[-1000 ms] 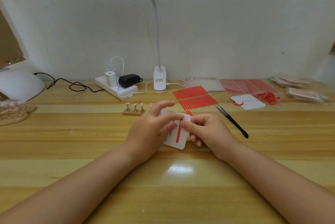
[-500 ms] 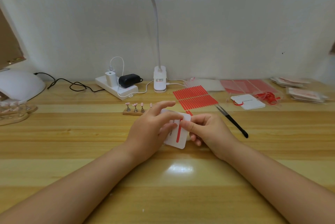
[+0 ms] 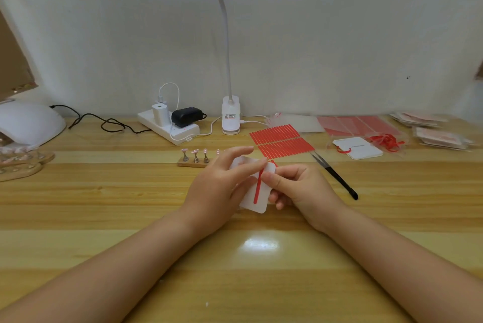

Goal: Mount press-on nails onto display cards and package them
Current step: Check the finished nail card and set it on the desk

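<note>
A small white display card (image 3: 261, 201) with one red adhesive strip (image 3: 257, 189) stuck lengthwise on it is held just above the wooden table, at the centre. My left hand (image 3: 219, 186) grips the card from the left, its index finger lying across the card's top. From the right, my right hand (image 3: 298, 186) pinches the card's edge near the strip's upper end. Behind the hands lies a sheet of red adhesive strips (image 3: 282, 141). Press-on nails stand on a small wooden holder (image 3: 194, 159) just left of my left hand's fingertips.
Black tweezers (image 3: 334, 176) lie to the right of my right hand. More white cards (image 3: 358, 149), red film sheets (image 3: 358, 125) and packaged sets (image 3: 441, 137) sit far right. A power strip (image 3: 170, 126), lamp base (image 3: 230, 118) and a white nail lamp (image 3: 28, 121) stand at the back.
</note>
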Motion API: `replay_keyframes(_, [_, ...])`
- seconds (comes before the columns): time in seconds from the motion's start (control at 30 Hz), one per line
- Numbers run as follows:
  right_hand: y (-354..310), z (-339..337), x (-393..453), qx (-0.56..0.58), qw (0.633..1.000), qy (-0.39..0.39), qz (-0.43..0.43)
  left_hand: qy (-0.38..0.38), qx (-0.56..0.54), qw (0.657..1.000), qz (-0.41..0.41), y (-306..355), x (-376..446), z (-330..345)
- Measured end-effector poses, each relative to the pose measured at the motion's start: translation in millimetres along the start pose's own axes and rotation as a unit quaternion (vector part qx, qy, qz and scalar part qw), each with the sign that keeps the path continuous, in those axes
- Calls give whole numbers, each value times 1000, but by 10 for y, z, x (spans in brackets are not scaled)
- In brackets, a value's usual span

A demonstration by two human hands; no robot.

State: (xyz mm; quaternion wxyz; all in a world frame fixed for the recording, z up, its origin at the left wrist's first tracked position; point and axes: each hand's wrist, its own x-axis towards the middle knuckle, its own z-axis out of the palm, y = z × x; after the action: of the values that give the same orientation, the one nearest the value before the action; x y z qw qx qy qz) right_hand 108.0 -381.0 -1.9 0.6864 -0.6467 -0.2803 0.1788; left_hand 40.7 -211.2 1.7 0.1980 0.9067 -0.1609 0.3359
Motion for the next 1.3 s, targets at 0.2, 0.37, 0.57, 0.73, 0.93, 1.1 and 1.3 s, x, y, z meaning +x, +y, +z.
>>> replay_keyframes(0.2, [-9, -3, -10, -3, 1000, 3, -2, 4, 16, 999, 28, -11, 9, -11])
replay_keyframes(0.37, [-7, 0, -18, 4, 1000, 1, -1, 17, 6, 999, 28, -3, 14, -18])
replay_keyframes(0.57, [-47, 11, -10, 66, 997, 36, 21, 80, -115, 983, -122, 29, 37, 24])
replay_keyframes(0.73, [-104, 28, 19, 100, 989, 105, 8, 23, -341, 871, -354, 75, 149, -43])
replay_keyframes(0.93, [-212, 83, 10, 96, 994, 60, -3, 46, -405, 855, -322, 117, 243, -227])
replay_keyframes(1.1, [-349, 145, -39, 93, 995, -31, -9, 34, -280, 942, -184, 178, 316, -432])
replay_keyframes(1.3, [-477, 299, -145, 78, 994, 42, -67, 55, -358, 908, -212, 319, 353, -524])
